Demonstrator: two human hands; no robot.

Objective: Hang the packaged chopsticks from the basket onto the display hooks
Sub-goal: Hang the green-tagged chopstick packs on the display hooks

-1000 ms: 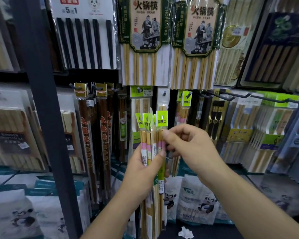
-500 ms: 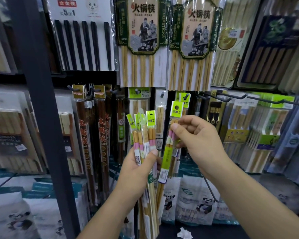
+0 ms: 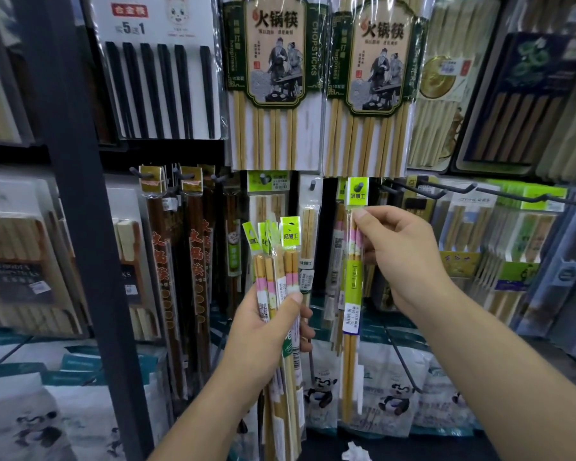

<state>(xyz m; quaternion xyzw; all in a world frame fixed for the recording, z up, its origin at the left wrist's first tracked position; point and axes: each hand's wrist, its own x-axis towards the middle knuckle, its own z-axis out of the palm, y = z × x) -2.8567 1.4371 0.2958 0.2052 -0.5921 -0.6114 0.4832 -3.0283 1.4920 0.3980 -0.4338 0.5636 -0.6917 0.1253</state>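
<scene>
Hanging step: the right hand pinches one pack at centre right, its green header level with the hooks. The left hand grips a bundle at lower centre. Next, I judge, the header hole must meet a hook tip.

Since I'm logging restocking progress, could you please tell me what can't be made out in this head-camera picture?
Basket: outside the head view's edges.
Whether the single packet, pinched by the right hand, is on a hook: its green header hides any hook tip.
Packet count in the bundle that the left hand grips: packets overlap.
Price print: too small.
</scene>
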